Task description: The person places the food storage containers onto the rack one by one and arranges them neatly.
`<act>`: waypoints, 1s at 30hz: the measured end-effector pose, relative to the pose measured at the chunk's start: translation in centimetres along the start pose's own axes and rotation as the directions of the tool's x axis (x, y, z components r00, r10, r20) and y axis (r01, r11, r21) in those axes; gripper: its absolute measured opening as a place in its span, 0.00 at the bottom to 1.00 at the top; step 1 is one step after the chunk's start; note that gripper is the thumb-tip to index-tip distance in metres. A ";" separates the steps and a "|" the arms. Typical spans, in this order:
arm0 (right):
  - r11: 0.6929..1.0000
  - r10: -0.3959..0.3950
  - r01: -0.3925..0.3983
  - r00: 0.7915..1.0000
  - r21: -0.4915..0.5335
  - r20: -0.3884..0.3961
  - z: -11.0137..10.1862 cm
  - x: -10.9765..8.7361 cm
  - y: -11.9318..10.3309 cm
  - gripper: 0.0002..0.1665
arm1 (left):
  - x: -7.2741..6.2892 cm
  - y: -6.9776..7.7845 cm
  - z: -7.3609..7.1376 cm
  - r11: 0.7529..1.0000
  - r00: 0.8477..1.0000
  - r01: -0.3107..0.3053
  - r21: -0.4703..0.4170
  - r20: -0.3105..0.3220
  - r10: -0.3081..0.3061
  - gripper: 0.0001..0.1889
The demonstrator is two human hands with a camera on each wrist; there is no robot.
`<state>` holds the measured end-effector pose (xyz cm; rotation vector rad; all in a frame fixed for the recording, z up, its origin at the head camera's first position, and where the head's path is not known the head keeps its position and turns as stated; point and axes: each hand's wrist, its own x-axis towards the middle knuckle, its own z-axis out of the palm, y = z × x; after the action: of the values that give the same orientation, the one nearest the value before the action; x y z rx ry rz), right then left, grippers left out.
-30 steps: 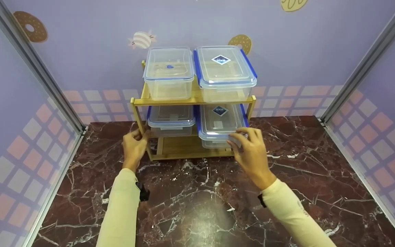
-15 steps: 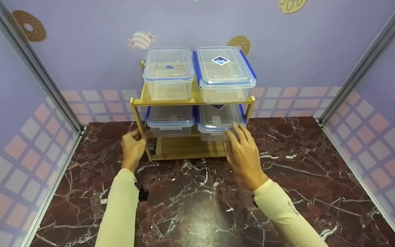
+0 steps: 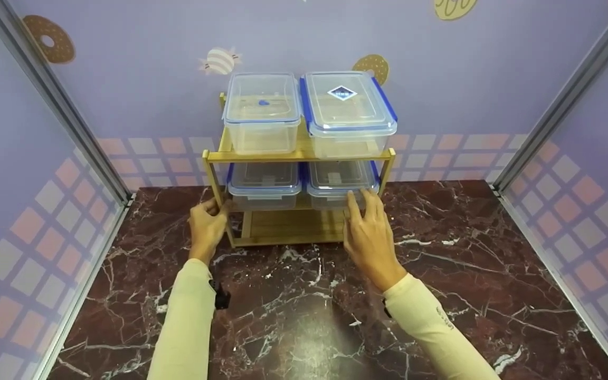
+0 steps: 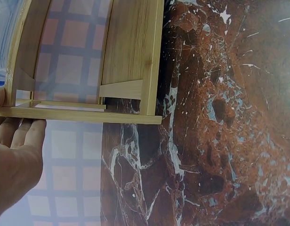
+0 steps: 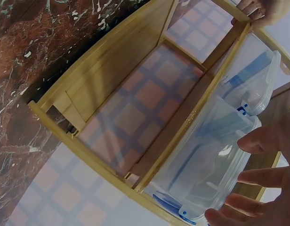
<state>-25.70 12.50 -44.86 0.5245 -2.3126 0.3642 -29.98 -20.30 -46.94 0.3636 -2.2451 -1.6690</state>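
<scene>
A wooden shelf rack (image 3: 267, 157) stands near the back wall. My left hand (image 3: 206, 227) grips its left front post; thumb and fingers lie on opposite sides of the post (image 4: 79, 114) in the left wrist view. On the middle shelf, a clear food container with blue edging (image 3: 338, 180) sits at the right, beside a similar container (image 3: 264, 182) at the left. Fingers of my right hand (image 3: 372, 240) touch the front of the right one. In the right wrist view, the spread right hand (image 5: 272, 181) is at that container's front (image 5: 211, 160).
Two more lidded containers stand on the top shelf, one at the left (image 3: 262, 129) and a larger one (image 3: 349, 142) at the right. Below is the bottom wooden shelf (image 3: 296, 226). Patterned walls (image 3: 441, 79) surround the dark marbled table (image 3: 283, 306) on three sides.
The middle-shelf right container has slid back, level with its neighbour. My right hand has moved forward and slightly left with it, its fingers straightening. My left hand stays on the post.
</scene>
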 end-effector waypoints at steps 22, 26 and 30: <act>0.998 0.016 -0.010 0.996 -0.061 0.085 0.0 -0.3 0.2 0.42 | -0.2 0.0 0.5 0.999 1.000 -0.029 -0.026 0.008 0.029 0.17; 1.000 0.015 -0.014 0.999 -0.022 0.051 -0.3 -0.4 0.1 0.42 | -0.1 0.0 0.4 0.999 0.999 -0.032 -0.002 0.006 0.032 0.18; 0.998 0.027 -0.028 1.000 0.054 0.013 -1.1 -1.0 0.2 0.38 | -0.5 0.0 -0.1 0.996 0.999 -0.053 0.073 0.007 0.053 0.18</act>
<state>-24.47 13.35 -44.80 0.5232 -2.3296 0.4387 -29.51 -20.19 -46.98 0.3148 -2.3031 -1.5666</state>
